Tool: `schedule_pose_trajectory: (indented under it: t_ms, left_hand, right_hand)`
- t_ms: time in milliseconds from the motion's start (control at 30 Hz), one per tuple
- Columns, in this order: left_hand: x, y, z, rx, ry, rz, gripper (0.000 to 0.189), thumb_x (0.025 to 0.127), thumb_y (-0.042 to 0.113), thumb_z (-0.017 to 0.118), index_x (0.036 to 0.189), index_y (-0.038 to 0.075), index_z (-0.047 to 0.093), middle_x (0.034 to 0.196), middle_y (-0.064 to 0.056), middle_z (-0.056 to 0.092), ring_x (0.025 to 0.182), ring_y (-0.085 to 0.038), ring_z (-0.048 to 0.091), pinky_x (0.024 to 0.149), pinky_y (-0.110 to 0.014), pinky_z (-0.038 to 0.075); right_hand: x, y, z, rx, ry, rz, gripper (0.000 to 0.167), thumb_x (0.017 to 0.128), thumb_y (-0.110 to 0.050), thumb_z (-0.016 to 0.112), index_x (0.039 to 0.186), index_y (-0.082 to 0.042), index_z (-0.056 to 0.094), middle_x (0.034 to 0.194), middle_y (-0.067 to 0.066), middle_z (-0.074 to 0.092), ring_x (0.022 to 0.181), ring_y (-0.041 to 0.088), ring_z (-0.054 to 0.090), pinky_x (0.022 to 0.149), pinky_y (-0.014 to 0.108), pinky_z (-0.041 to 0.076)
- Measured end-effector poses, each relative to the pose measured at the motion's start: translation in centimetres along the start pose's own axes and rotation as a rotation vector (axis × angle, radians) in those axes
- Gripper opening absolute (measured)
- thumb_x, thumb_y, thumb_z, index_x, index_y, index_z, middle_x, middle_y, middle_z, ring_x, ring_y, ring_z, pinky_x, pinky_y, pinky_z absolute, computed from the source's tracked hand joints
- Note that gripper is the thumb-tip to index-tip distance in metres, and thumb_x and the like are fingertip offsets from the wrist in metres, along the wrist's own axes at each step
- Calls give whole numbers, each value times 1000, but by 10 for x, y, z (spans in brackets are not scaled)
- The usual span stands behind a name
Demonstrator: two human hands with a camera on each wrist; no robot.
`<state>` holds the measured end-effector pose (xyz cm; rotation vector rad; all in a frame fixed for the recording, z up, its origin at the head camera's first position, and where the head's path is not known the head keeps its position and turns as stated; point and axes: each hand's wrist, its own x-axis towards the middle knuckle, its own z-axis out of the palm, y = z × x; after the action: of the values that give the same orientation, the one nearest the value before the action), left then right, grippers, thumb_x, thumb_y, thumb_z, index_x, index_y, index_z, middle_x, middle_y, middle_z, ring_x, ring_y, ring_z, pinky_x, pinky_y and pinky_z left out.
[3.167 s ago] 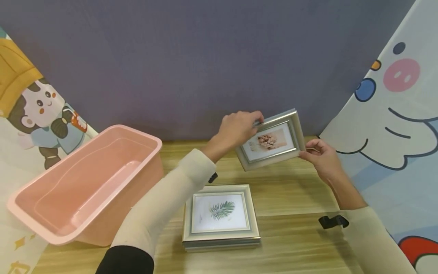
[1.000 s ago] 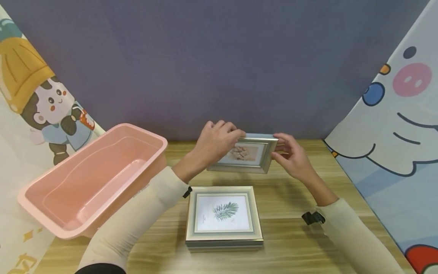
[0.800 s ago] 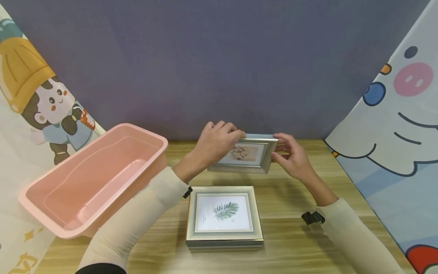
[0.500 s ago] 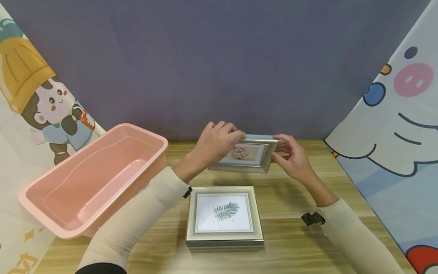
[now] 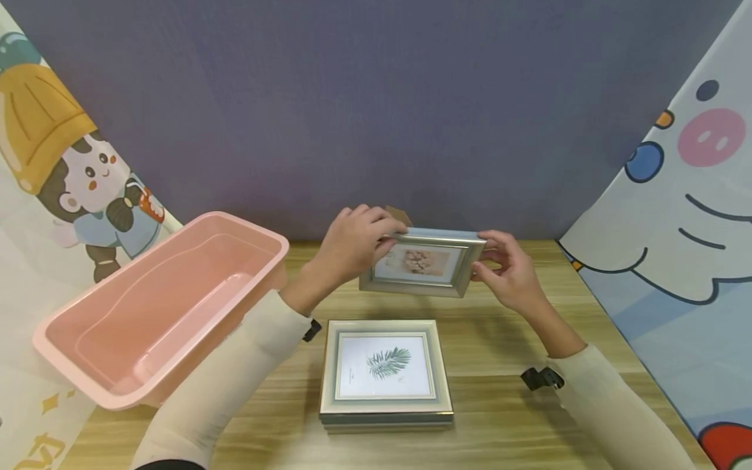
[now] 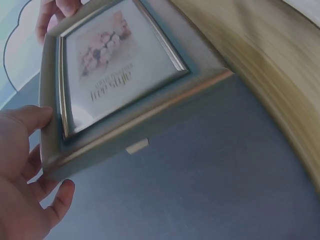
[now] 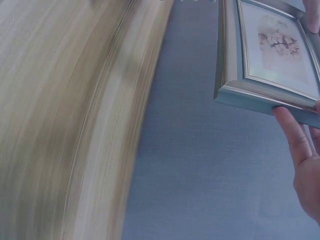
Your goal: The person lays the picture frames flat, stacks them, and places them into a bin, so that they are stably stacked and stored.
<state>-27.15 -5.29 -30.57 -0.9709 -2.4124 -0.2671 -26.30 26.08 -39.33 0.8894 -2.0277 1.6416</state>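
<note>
A silver-grey picture frame with a pink-flower print is held up between both hands, tilted back at the rear of the table. My left hand grips its top left corner; in the left wrist view the left thumb lies on the front border with fingers behind. My right hand pinches the right side, an index finger along the edge in the right wrist view. A brown flap sticks up behind the frame. Nearer lies a stack of frames, the top frame showing a green leaf print.
A deep pink plastic bin stands at the left of the wood-grain table. A dark grey panel rises behind the table. Cartoon-printed sheets flank it, the right sheet close to the right forearm.
The flower frame was lifted and slanted earlier, then lowered to the middle. Over the last half second the left hand shifted slightly left, and the brown flap came into view behind the frame.
</note>
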Motion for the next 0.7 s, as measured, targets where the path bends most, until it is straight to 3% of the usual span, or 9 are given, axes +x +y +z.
schedule_pose_trajectory:
  t_ms: [267,367,533,700]
  left_hand:
    - [-14,-17,-3,-196,24,-83,19,95,24,73,114,24,77,115,1,73,99,-21,65,80,-36,54]
    - [-20,-24,-3,-364,50,-110,19,93,17,75,112,16,78,112,-4,72,97,-20,68,83,-35,58]
    - [-30,-34,0,-617,64,-94,20,90,8,77,109,5,77,106,-11,73,87,-18,68,78,-31,60]
    - [-35,-39,4,-797,-5,-207,24,91,7,75,115,3,73,109,-13,71,91,-20,66,80,-27,58]
  right_hand:
    - [-1,-2,-5,16,-2,-14,61,79,34,57,135,16,41,112,-4,67,91,8,72,64,24,62]
    - [-2,-3,-7,19,-5,-19,61,79,34,57,135,16,41,113,-5,67,93,7,71,64,23,62]
    - [-3,-5,-8,18,-4,-27,60,78,34,57,133,17,42,114,-5,68,93,6,71,63,22,61]
    - [-4,-4,-6,50,-15,-53,59,78,35,55,132,17,42,115,-4,68,95,7,71,64,23,62]
